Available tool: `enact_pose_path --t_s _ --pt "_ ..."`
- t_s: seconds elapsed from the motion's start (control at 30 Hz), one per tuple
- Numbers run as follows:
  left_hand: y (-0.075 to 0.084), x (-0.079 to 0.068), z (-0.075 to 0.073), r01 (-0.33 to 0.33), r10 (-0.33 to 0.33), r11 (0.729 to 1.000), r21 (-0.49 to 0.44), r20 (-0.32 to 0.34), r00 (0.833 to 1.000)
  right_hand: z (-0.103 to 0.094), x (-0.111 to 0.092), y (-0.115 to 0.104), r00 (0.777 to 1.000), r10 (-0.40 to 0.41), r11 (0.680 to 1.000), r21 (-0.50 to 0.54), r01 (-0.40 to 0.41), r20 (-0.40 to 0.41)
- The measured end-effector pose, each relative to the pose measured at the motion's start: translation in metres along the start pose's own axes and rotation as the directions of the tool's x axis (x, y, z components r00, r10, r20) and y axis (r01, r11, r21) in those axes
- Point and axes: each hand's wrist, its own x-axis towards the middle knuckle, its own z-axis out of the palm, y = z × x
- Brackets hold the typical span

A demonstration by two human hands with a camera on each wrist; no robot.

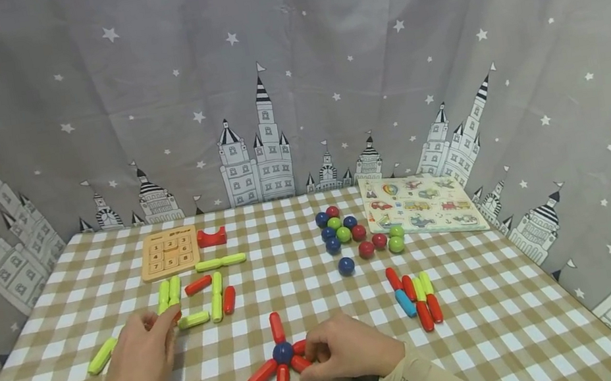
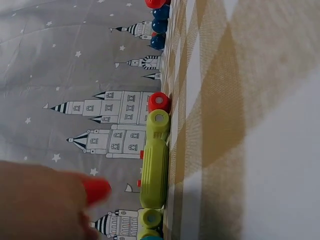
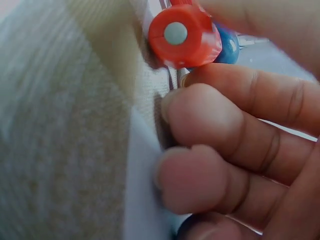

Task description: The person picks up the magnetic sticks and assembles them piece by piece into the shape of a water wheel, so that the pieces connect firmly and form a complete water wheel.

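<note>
In the head view, a dark blue ball (image 1: 283, 352) lies on the cloth with several red magnetic sticks fanned out around it. My right hand (image 1: 350, 347) pinches one of these, a red stick (image 1: 301, 362), at the ball's right; the right wrist view shows its round end with a pale metal dot (image 3: 175, 33). Over on the left, my left hand (image 1: 142, 353) holds a small red stick (image 2: 96, 191), mostly hidden by the fingers. Just beyond that hand lie yellow-green sticks (image 1: 174, 288), and another yellow-green stick (image 1: 102, 356) lies to its left.
Blue, red and green balls (image 1: 344, 234) cluster at the back, beside a picture puzzle board (image 1: 422, 204). A wooden number puzzle (image 1: 169, 253) and a red curved piece (image 1: 211, 237) stand at back left. More sticks (image 1: 424, 315) lie right, on a checked tablecloth (image 1: 473, 337).
</note>
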Motion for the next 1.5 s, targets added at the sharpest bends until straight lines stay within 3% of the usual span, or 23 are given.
enact_pose_path --t_s 0.1,0.17,0.2,0.27,0.33,0.4,0.47,0.73,0.8,0.97,1.1,1.2,1.37,1.5 --pt "0.012 -0.003 -0.002 0.011 -0.012 0.991 -0.132 -0.014 1.000 0.000 0.001 -0.002 1.000 0.009 1.000 -0.019 -0.009 0.007" --pt "0.022 -0.006 -0.004 0.084 -0.064 0.959 -0.272 0.080 0.995 -0.001 0.002 -0.002 1.000 0.016 1.000 -0.017 -0.016 0.016" --pt "0.028 -0.007 -0.004 0.147 -0.099 0.928 -0.342 0.155 0.983 -0.001 0.002 -0.002 1.000 0.020 1.000 -0.019 -0.019 0.018" --pt "0.039 -0.011 -0.002 0.290 -0.156 0.847 -0.446 0.312 0.937 -0.002 0.002 -0.002 0.999 0.029 1.000 -0.011 -0.029 0.022" --pt "0.048 -0.013 0.003 0.432 -0.198 0.754 -0.495 0.455 0.868 -0.003 0.002 -0.001 0.999 0.036 0.999 -0.002 -0.036 0.026" --pt "0.054 -0.015 0.009 0.502 -0.213 0.702 -0.505 0.524 0.824 -0.004 0.001 -0.001 0.999 0.029 1.000 -0.013 -0.028 0.020" --pt "0.056 -0.016 0.014 0.524 -0.213 0.683 -0.509 0.548 0.809 -0.006 0.001 0.001 0.999 0.027 1.000 -0.016 -0.026 0.019" --pt "0.056 -0.017 0.015 0.505 -0.208 0.715 -0.484 0.543 0.814 -0.007 0.000 0.005 1.000 0.021 1.000 -0.020 -0.020 0.017" --pt "0.057 -0.018 0.015 0.515 -0.209 0.711 -0.478 0.555 0.805 -0.007 0.000 0.005 1.000 0.020 1.000 -0.016 -0.020 0.019" --pt "0.062 -0.020 0.018 0.478 -0.155 0.713 -0.514 0.550 0.821 -0.006 0.001 0.005 1.000 0.008 1.000 -0.021 -0.008 0.011" --pt "0.067 -0.020 0.022 0.397 -0.097 0.747 -0.534 0.502 0.859 -0.007 0.002 0.004 1.000 -0.007 1.000 -0.015 0.007 0.005" --pt "0.069 -0.020 0.023 0.373 -0.100 0.768 -0.521 0.478 0.873 -0.008 0.002 0.004 1.000 -0.021 1.000 -0.006 0.021 0.005" --pt "0.072 -0.020 0.021 0.371 -0.114 0.790 -0.489 0.477 0.872 -0.009 0.002 0.005 1.000 0.001 0.999 0.037 -0.002 0.026" --pt "0.072 -0.021 0.019 0.369 -0.110 0.796 -0.479 0.485 0.868 -0.008 0.002 0.004 1.000 0.008 1.000 0.013 -0.008 0.029"
